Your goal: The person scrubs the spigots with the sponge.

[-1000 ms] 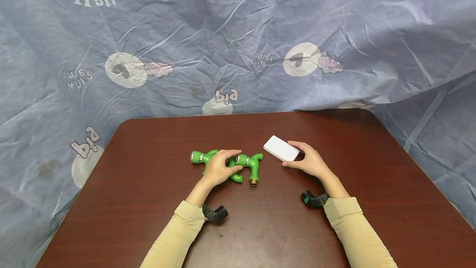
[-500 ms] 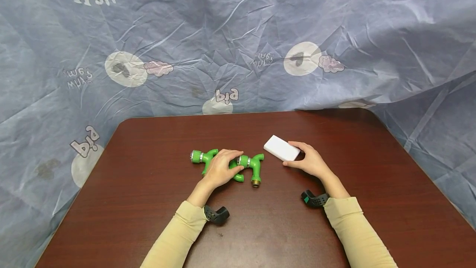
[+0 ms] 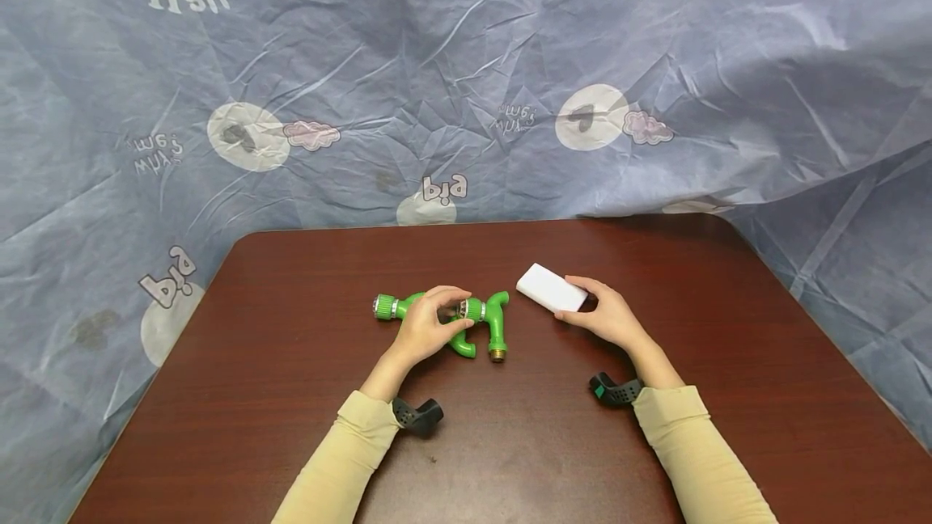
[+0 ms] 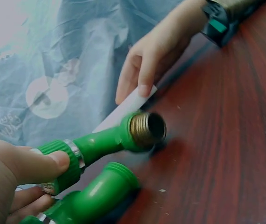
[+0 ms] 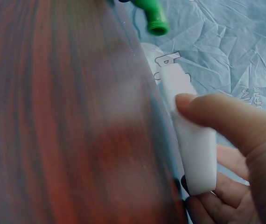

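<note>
My left hand (image 3: 425, 328) pinches the ribbed green knob of a green tap (image 3: 495, 322), whose brass threaded end points toward me. In the left wrist view the thumb lies on that knob, and the brass-ended tap (image 4: 100, 143) is above another green tap (image 4: 95, 195). Partly hidden behind my left hand are other green tap parts, with a ribbed knob (image 3: 385, 307) showing at its left. My right hand (image 3: 610, 317) grips the right end of a white rectangular block (image 3: 548, 288); in the right wrist view the thumb presses one face of the block (image 5: 196, 149).
The dark red-brown table (image 3: 546, 443) has rounded far corners. A blue-grey printed cloth (image 3: 473, 79) hangs behind it and down both sides. Black bands with curved black pieces sit at both wrists, below the hands in the head view.
The brass-ended tap has tilted a little and shifted slightly left with my left hand. My right hand and the white block have hardly moved.
</note>
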`<state>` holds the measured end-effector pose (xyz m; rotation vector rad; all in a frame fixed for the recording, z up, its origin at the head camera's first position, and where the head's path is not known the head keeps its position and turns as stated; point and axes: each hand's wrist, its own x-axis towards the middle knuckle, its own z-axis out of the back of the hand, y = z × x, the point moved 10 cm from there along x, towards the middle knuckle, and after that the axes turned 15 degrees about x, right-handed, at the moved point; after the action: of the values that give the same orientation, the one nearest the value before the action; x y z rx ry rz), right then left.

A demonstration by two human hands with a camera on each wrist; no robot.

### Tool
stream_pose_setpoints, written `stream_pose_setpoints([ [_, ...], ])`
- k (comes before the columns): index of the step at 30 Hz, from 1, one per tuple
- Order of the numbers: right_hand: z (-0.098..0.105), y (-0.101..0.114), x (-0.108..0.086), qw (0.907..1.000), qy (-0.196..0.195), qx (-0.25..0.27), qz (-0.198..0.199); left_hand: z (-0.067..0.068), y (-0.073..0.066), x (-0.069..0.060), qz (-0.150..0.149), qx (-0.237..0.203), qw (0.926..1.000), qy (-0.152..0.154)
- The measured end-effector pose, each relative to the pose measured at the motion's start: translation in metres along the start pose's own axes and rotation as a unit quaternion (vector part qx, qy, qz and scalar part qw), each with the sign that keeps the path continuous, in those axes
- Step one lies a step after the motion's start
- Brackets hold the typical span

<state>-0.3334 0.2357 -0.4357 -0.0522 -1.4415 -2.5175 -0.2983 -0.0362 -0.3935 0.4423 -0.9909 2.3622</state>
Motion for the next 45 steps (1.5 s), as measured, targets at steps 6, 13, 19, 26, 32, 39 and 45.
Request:
stream_pose_setpoints([
  [6, 0.002, 0.016, 0.000, 0.9986, -0.009, 0.051, 0.007, 0.027, -0.014, 0.003, 0.066, -0.131, 0.9892, -0.003],
  [13, 0.002, 0.050, -0.003, 0.9958, -0.008, 0.089, 0.017, 0.044, -0.003, 0.003, 0.130, -0.182, 0.9743, -0.024],
  [19, 0.005, 0.114, -0.011, 0.9929, -0.013, 0.107, 0.050, 0.051, 0.000, 0.006, 0.166, -0.192, 0.9668, -0.029],
  [26, 0.002, 0.155, -0.017, 0.9862, -0.009, 0.116, 0.117, 0.048, -0.008, 0.010, 0.169, -0.234, 0.9566, -0.041],
  [32, -0.005, 0.160, -0.020, 0.9783, -0.006, 0.107, 0.177, 0.050, -0.017, 0.008, 0.152, -0.240, 0.9563, -0.068],
  [39, -0.014, 0.155, -0.021, 0.9768, -0.001, 0.064, 0.204, 0.052, -0.019, -0.001, 0.159, -0.262, 0.9486, -0.080],
  [45, -0.024, 0.167, -0.026, 0.9709, 0.008, 0.042, 0.236, 0.054, -0.022, -0.002, 0.156, -0.282, 0.9429, -0.085],
])
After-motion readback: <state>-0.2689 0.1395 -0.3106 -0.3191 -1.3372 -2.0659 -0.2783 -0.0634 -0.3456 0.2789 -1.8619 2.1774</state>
